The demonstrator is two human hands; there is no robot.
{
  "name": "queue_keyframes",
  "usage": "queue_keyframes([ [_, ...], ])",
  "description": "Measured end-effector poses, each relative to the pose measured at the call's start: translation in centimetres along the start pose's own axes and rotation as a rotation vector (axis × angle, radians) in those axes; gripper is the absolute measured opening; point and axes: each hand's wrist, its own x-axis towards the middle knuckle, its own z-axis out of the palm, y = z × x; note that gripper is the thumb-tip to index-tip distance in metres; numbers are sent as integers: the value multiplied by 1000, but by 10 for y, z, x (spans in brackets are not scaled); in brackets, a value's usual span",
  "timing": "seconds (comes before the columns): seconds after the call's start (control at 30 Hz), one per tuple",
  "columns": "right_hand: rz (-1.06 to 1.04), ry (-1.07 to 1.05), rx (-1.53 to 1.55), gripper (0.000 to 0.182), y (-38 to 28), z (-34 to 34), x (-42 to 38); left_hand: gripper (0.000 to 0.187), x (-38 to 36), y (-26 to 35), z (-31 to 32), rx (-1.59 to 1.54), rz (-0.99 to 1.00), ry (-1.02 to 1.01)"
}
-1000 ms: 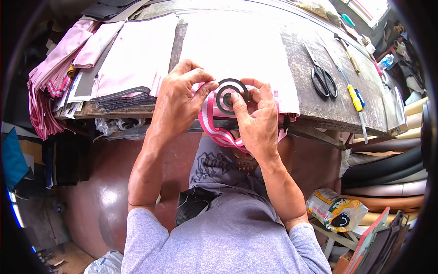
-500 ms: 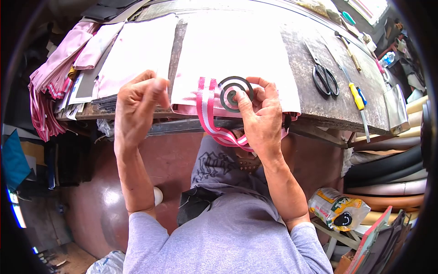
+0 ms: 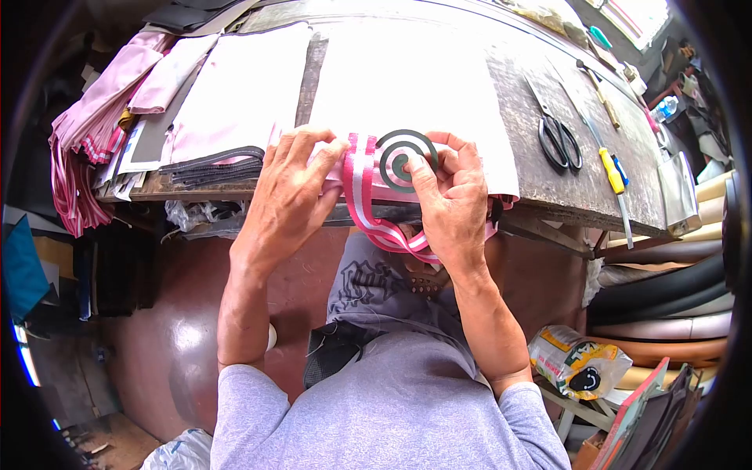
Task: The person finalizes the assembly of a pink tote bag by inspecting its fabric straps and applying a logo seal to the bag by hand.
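Note:
A dark green mosquito coil [image 3: 385,162] is pinched between the thumb and fingers of my right hand [image 3: 457,196], over the near edge of a white-and-pink fabric panel [image 3: 407,86]. Just left of the coil, a pink-and-white striped strap [image 3: 359,184] lies on the panel and loops down over the table edge. My left hand [image 3: 290,176] has its fingers bent and tips drawn together at the strap's left side. Whether something sits between those fingertips is hidden.
Stacked fabric panels [image 3: 235,86] and pink straps [image 3: 78,172] lie on the left of the table. To the right are black scissors [image 3: 558,141], a yellow screwdriver [image 3: 612,168] and a hammer [image 3: 603,94]. Material rolls [image 3: 666,286] stand below right.
My left hand has moved right and slightly down, from above the gap between panels to the strap's left side. My right hand keeps the mosquito coil in nearly the same place.

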Motion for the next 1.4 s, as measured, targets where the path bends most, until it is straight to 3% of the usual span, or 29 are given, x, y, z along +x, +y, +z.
queue_keyframes([
  [0.17,48,-22,185,30,-4,1,5,43,5,-5,7,0,-6,93],
  [0.4,144,-45,304,29,-6,-4,16,43,5,-7,12,-6,-10,117],
  [0.77,181,-70,228,30,-7,-4,24,45,0,-5,9,-46,-48,141],
  [0.9,74,-30,12,30,-4,-6,21,43,-2,-7,14,-79,-30,166],
  [1.1,89,-19,99,31,1,-5,18,41,-4,-8,18,-82,-15,182],
  [1.4,105,-84,-130,31,-2,-9,20,40,0,-10,27,-58,62,287],
])
